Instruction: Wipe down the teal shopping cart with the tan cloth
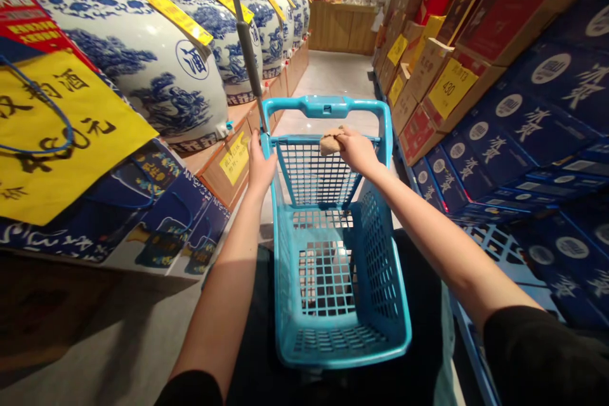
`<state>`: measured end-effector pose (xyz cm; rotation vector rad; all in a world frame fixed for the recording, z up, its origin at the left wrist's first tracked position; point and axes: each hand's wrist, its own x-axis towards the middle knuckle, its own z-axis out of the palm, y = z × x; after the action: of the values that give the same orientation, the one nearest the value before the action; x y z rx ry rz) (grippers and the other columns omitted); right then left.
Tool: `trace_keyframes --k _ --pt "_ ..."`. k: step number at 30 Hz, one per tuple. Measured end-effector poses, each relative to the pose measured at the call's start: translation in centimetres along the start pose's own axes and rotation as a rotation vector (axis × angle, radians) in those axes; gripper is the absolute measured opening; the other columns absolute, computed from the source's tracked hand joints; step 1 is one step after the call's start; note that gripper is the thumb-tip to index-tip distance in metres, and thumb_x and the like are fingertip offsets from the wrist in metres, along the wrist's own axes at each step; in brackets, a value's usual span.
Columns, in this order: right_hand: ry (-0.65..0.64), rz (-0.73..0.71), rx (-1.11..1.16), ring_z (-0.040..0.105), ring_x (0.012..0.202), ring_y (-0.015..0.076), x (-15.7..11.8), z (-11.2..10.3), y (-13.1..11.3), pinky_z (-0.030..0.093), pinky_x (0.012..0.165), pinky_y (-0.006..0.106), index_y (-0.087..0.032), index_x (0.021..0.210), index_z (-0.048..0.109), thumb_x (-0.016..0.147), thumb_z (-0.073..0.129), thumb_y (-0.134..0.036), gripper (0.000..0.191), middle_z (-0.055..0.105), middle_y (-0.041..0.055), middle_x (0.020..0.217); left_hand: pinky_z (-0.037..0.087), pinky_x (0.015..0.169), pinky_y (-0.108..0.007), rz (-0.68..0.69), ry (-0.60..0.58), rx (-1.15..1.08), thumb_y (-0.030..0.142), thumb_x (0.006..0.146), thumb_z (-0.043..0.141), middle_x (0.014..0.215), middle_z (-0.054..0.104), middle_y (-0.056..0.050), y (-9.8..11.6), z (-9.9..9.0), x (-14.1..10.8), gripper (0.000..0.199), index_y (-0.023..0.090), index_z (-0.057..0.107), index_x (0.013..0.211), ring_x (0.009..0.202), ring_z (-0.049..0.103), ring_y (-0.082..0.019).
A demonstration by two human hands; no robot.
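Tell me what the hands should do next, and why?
Probably the right hand should let the tan bundle drop into the blue cart, because the hand holds it right at the cart's top wire rail, just above the basket.

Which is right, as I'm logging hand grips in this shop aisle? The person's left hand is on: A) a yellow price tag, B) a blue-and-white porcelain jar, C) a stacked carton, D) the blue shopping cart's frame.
D: the left hand grips the left side of the blue shopping cart, away from the jars and cartons.
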<state>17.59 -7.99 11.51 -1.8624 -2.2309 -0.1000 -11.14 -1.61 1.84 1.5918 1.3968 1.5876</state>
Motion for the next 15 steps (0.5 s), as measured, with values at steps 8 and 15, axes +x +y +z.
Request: trace_keyframes --k 8,15 --pt "-0.025 -0.131 0.097 0.073 0.138 0.0310 1.2 0.5 -2.4 0.056 0.115 0.036 -0.010 0.136 0.085 0.110 0.050 -0.007 0.044 0.075 0.0212 0.155 0.044 0.140 -0.048 0.202 -0.009 -0.182 0.022 0.097 0.081 0.157 0.070 -0.010 3.5 1.3 8.3 0.082 0.027 0.047 0.171 0.157 0.063 -0.031" --pt "-0.003 -0.298 0.117 0.071 0.144 0.0266 3.3 2.0 -7.8 0.054 0.125 0.038 -0.014 0.142 0.083 0.112 0.050 -0.006 0.044 0.073 0.0197 0.157 0.047 0.136 -0.046 0.152 0.019 -0.058 0.009 0.086 0.077 0.150 0.066 -0.014 4.1 2.0 6.3 0.104 0.026 0.035 0.180 0.142 0.068 -0.031"
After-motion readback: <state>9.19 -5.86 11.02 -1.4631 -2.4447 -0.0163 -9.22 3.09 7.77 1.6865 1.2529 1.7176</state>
